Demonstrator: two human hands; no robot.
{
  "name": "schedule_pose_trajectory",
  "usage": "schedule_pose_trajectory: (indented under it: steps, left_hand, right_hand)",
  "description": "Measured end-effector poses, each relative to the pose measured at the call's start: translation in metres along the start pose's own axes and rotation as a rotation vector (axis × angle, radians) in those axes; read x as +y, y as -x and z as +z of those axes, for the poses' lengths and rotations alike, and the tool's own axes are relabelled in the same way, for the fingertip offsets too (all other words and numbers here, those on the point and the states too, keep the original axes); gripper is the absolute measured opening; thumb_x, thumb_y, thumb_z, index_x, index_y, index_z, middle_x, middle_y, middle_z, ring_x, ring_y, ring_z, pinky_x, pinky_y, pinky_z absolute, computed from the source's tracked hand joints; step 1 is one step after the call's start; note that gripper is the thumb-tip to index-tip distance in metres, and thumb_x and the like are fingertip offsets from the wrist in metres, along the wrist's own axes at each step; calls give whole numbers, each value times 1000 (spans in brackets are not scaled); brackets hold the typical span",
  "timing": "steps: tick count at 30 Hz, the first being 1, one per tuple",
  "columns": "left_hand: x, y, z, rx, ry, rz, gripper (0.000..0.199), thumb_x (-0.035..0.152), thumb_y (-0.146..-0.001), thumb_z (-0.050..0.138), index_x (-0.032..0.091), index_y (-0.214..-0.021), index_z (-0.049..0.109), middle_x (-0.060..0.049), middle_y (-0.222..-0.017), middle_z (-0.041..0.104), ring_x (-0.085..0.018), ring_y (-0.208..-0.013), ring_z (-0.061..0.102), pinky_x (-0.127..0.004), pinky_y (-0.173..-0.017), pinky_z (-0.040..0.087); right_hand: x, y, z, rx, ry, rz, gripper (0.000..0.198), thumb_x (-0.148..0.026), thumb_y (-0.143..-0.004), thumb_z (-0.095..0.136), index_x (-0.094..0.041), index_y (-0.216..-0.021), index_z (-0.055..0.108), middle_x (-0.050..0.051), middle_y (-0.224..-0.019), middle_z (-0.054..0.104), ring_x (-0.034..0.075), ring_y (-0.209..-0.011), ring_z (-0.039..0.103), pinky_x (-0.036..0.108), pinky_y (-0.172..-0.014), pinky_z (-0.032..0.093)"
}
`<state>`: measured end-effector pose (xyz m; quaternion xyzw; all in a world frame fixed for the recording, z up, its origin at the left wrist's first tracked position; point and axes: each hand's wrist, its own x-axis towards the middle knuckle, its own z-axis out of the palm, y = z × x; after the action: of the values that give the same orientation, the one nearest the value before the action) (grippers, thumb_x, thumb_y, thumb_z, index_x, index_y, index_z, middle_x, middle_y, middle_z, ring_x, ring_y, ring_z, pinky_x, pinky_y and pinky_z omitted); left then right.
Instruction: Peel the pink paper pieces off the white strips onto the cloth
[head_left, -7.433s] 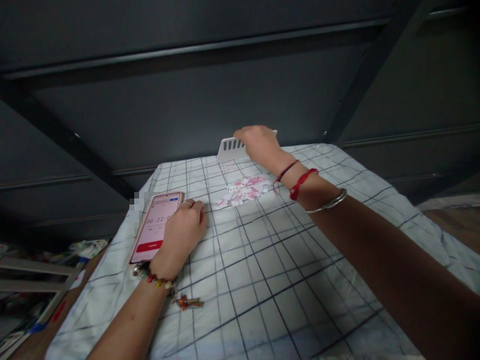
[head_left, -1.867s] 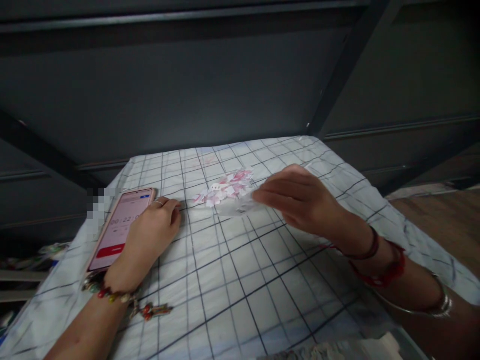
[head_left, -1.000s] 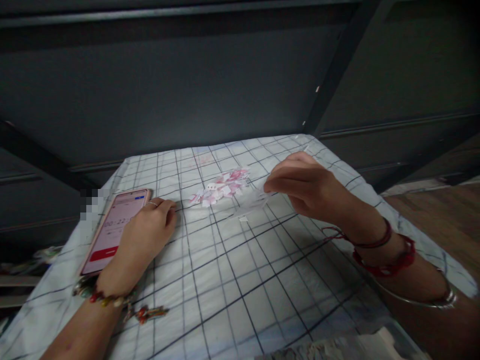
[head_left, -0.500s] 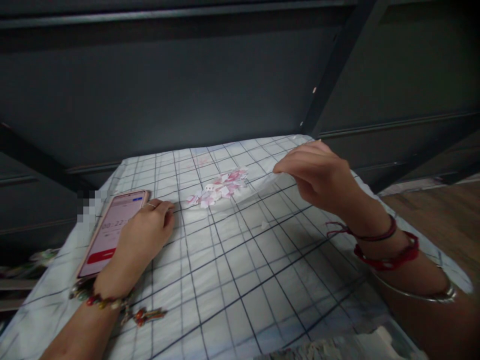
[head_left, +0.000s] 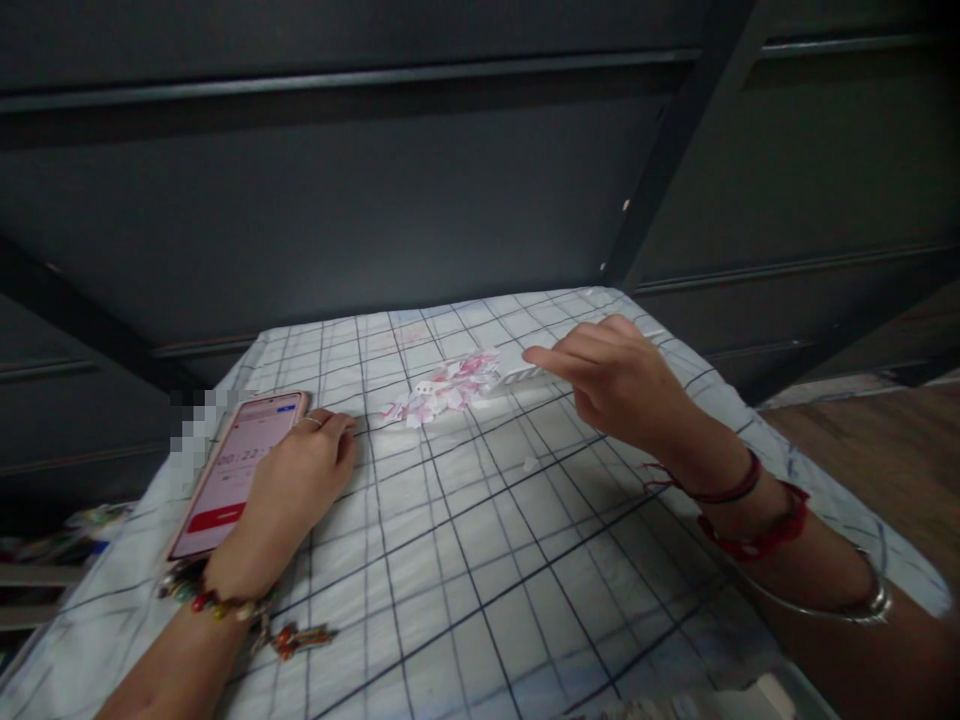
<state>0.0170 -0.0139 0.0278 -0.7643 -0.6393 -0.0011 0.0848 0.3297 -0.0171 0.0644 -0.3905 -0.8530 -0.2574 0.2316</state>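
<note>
Small pink and white paper scraps (head_left: 450,388) form a loose heap near the middle of the checked cloth. They seem to lie in or on a thin clear plastic bag (head_left: 511,378), whose outline is faint. Its right end is pinched in my right hand (head_left: 611,385), raised a little above the cloth. My left hand (head_left: 306,470) rests low at the left of the scraps, its fingers curled together and the tips turned down. Anything beneath those fingertips is hidden. Partly behind that hand lies a phone (head_left: 255,430) in a pink case, showing a running timer.
A white checked cloth (head_left: 450,620) covers the table. Behind it stands a dark panelled wall (head_left: 375,220). A clear-sided container (head_left: 780,690) is cut off at the bottom right edge. One tiny pale scrap (head_left: 531,464) lies nearer to me.
My right hand has come down and slightly left, nearer the scraps, with the plastic in its fingers. My left hand keeps its place beside the phone. The whole view has shifted slightly.
</note>
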Motion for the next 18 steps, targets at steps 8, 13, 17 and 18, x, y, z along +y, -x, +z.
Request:
schedule_pose_trajectory:
  steps: [8, 13, 17, 18]
  left_hand:
    - [18, 5, -7, 4, -116, -10, 35, 20, -90, 30, 11, -108, 60, -14, -107, 63, -29, -93, 62, -36, -70, 50]
    - [25, 9, -4, 78, -201, 39, 33, 17, -90, 29, 9, -97, 60, -17, -98, 63, -29, -87, 62, -36, -65, 49]
    - [29, 11, -2, 80, -270, 83, 35, 8, -87, 27, 7, -94, 61, -19, -94, 63, -30, -84, 63, -36, -65, 49]
    - [31, 11, -2, 69, -286, 78, 36, 6, -87, 26, 7, -95, 61, -19, -95, 63, -30, -84, 63, -37, -64, 49]
  right_hand:
    - [2, 1, -4, 52, -22, -34, 48, 4, -64, 38, -19, -97, 64, 0, -63, 54, 15, -63, 40, 31, -64, 25]
    - [7, 4, -9, 65, -60, -40, 42, 2, -66, 40, -19, -91, 65, 0, -60, 53, 15, -62, 40, 31, -64, 25]
    - [7, 4, -9, 92, -65, -13, 44, 3, -67, 38, -20, -94, 65, 0, -63, 55, 15, -64, 41, 31, -65, 25]
    - [7, 4, -8, 83, -66, -16, 45, 3, -68, 38, -20, -95, 65, 0, -63, 56, 15, -64, 42, 31, -65, 25]
